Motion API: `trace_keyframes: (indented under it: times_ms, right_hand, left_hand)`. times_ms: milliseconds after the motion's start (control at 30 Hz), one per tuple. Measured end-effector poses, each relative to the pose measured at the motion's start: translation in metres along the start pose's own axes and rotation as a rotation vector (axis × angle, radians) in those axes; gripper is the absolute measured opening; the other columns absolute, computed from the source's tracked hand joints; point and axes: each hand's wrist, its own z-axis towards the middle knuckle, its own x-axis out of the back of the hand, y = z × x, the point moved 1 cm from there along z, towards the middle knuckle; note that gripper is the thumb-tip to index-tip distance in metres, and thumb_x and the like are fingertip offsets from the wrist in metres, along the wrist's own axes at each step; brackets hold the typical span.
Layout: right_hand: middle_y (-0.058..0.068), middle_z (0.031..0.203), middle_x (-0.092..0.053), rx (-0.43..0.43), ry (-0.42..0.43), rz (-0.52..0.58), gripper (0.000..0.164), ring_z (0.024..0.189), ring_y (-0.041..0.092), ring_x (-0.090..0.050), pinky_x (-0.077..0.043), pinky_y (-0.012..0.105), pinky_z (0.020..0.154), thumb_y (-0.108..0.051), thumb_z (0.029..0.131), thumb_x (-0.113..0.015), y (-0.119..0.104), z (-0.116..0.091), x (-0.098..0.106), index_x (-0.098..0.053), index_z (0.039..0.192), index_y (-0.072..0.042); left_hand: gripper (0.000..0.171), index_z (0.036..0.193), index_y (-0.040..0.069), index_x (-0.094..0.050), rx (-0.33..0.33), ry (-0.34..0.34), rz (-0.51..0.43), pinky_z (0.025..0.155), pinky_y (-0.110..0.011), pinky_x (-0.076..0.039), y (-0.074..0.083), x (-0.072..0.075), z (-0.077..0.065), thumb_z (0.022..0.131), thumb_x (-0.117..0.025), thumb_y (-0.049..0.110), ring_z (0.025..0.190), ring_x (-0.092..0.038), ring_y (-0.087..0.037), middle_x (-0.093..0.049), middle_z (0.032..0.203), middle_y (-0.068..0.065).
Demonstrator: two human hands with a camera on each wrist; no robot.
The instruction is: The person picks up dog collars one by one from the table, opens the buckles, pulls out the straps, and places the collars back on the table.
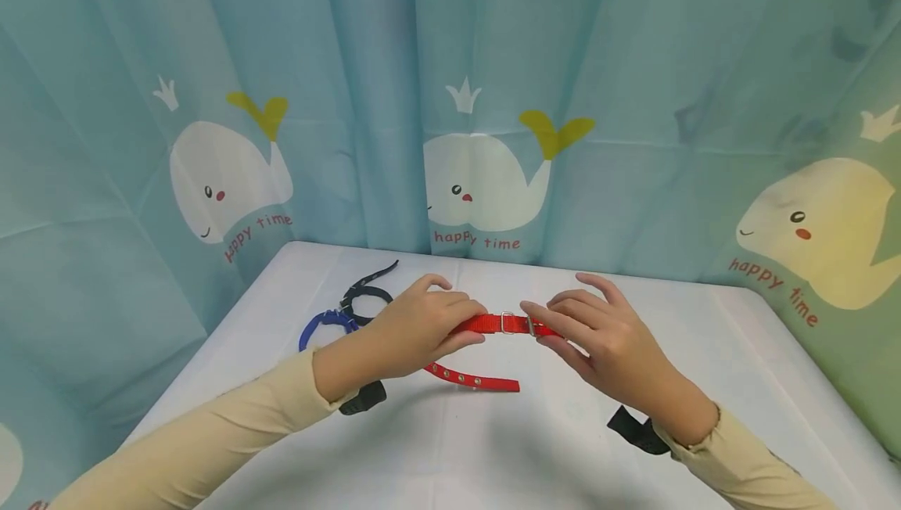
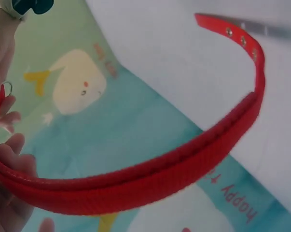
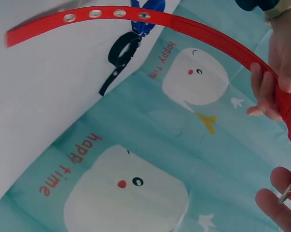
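Note:
A red collar [image 1: 486, 324] with a metal ring and buckle is held level between the two hands above the table. The left hand [image 1: 422, 328] pinches its padded strap between thumb and fingers. The right hand [image 1: 611, 336] grips the buckle end, fingertips right beside the metal buckle [image 1: 532, 325]. The free end of the collar, with a row of metal eyelets, curves down below the left hand. In the left wrist view the padded strap [image 2: 135, 191] bows across the frame. The right wrist view shows the eyelet end [image 3: 82, 18] stretching out to the left.
Behind the left hand, a blue collar [image 1: 325, 320] and a black collar [image 1: 357, 291] lie together on the white table [image 1: 436, 447]. A light blue curtain [image 1: 366, 142] with printed whales hangs along the table's back edge.

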Motion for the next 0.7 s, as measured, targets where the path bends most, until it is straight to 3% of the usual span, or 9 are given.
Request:
trace_keyframes:
  times_ms: [200,400,567,700]
  right_hand:
    - [0.001,0.08,-0.068,0.001,-0.03,0.027,0.034,0.074,0.015,-0.062,-0.042,0.05,0.091,-0.029,0.097,-0.044,0.001,-0.001,0.0,-0.069,0.094,-0.006]
    - [0.001,0.078,-0.067,-0.021,-0.075,0.014,0.036,0.072,0.015,-0.06,-0.042,0.051,0.091,-0.033,0.098,-0.044,0.003,-0.001,0.0,-0.068,0.092,-0.007]
    - [0.001,0.075,-0.065,-0.037,-0.084,0.009,0.038,0.066,0.013,-0.059,-0.044,0.049,0.089,-0.033,0.099,-0.041,0.014,-0.006,0.006,-0.062,0.083,-0.005]
    - [0.001,0.076,-0.066,-0.057,-0.108,-0.016,0.044,0.069,0.015,-0.061,-0.044,0.05,0.086,-0.038,0.099,-0.038,0.031,-0.016,0.012,-0.064,0.087,-0.005]
  left_hand:
    - [0.025,0.104,0.013,-0.067,0.039,0.042,-0.004,0.095,-0.039,-0.045,0.003,-0.006,-0.001,0.088,-0.065,0.032,0.081,-0.066,-0.006,-0.071,0.088,0.005]
    - [0.024,0.102,0.014,-0.067,0.008,0.062,0.028,0.095,-0.04,-0.045,0.002,-0.01,0.004,0.086,-0.067,0.032,0.078,-0.065,-0.004,-0.072,0.087,0.006]
    - [0.026,0.102,0.014,-0.067,-0.008,0.044,0.078,0.094,-0.039,-0.046,-0.01,-0.007,0.005,0.086,-0.067,0.034,0.082,-0.067,-0.006,-0.072,0.088,0.005]
    - [0.027,0.103,0.015,-0.068,-0.017,0.044,0.116,0.092,-0.039,-0.047,-0.024,-0.002,0.004,0.085,-0.067,0.036,0.081,-0.067,-0.008,-0.072,0.087,0.004]
